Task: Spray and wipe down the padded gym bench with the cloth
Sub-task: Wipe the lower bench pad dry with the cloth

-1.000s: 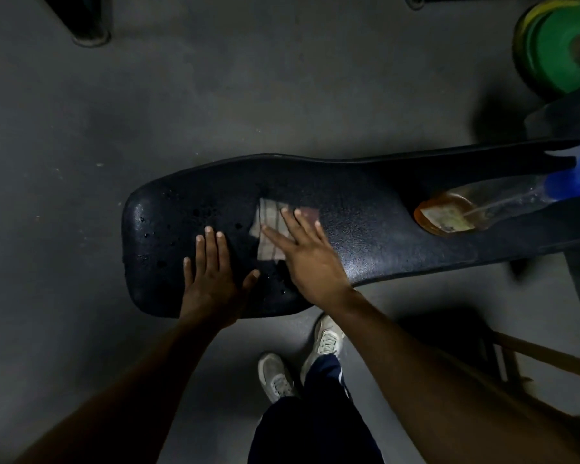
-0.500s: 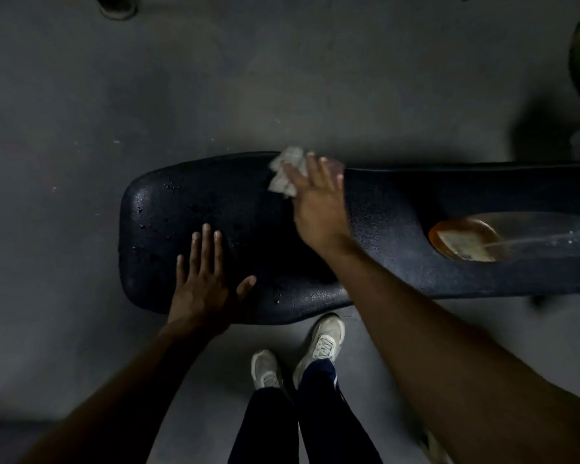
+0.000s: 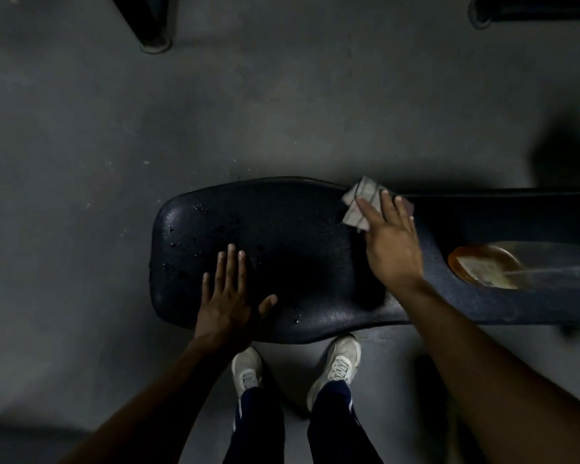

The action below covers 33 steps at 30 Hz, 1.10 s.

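Observation:
The black padded bench (image 3: 298, 249) runs from left of centre to the right edge, with water droplets on its left end. My right hand (image 3: 390, 244) presses a checked grey cloth (image 3: 360, 204) flat against the pad's far edge with straight fingers. My left hand (image 3: 226, 298) rests flat on the near left part of the pad, fingers spread. A clear spray bottle (image 3: 503, 269) with an orange base lies on its side on the bench at the right.
Grey concrete floor surrounds the bench. My two white shoes (image 3: 335, 360) stand just in front of the pad's near edge. A dark equipment leg (image 3: 151, 28) stands at the top left, and another dark frame (image 3: 516, 11) at the top right.
My right hand has pushed the cloth from the middle of the pad out to its far edge and to the right. My left hand has stayed flat on the pad.

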Available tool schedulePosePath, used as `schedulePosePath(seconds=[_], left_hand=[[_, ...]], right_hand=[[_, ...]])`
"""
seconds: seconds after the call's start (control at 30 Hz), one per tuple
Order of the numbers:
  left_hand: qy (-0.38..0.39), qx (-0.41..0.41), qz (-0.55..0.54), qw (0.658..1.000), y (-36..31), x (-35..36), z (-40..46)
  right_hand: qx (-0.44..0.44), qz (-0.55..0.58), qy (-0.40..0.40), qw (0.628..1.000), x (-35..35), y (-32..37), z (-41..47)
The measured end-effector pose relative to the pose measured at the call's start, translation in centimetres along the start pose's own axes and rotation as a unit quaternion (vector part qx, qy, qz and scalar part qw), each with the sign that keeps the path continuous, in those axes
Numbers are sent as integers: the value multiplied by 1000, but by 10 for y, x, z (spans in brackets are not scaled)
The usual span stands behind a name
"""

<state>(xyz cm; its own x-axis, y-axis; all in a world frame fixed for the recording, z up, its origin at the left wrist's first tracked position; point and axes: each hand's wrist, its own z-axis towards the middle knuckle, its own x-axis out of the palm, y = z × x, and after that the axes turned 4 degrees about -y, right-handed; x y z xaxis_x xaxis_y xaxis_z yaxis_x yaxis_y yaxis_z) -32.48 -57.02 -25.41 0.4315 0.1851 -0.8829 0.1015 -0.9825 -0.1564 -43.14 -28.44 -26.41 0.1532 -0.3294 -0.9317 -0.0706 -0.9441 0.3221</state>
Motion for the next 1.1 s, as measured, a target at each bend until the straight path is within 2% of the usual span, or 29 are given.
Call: schedulePosePath(seconds=[0.1, 0.27, 0.4, 0.5, 0.6, 0.7, 0.77, 0.83, 0.97, 1.1], left_hand=[[-8, 0, -8, 1000, 0, 1, -1], [-35, 19, -55, 998, 5, -4, -3], [-42, 44, -92, 994, 24, -15, -6], [-55, 40, -105, 992, 48, -28, -4], [-68, 23, -110, 991, 78, -38, 5], [-77, -9, -126, 989, 108, -45, 11], [-74, -44, -149, 985, 123, -46, 12], [-54, -80, -182, 979, 132, -44, 12], [4, -110, -275, 955, 140, -36, 9], [17, -90, -315, 945, 146, -38, 5]], right_hand=[[15, 26, 12, 999, 9, 37, 26], [-142, 7, 62, 988, 31, 125, 17], [-211, -23, 65, 975, 37, 130, -44], [-180, -47, 53, 981, 34, 102, -67], [-80, -39, 39, 995, 28, 86, -53], [7, -13, -2, 1000, 33, 105, -19], [27, 8, -10, 1000, 41, 134, 3], [-9, 18, 7, 1000, 49, 171, 16], [-172, -1, 61, 983, 68, 230, -2], [-232, -41, 87, 968, 70, 216, -41]])
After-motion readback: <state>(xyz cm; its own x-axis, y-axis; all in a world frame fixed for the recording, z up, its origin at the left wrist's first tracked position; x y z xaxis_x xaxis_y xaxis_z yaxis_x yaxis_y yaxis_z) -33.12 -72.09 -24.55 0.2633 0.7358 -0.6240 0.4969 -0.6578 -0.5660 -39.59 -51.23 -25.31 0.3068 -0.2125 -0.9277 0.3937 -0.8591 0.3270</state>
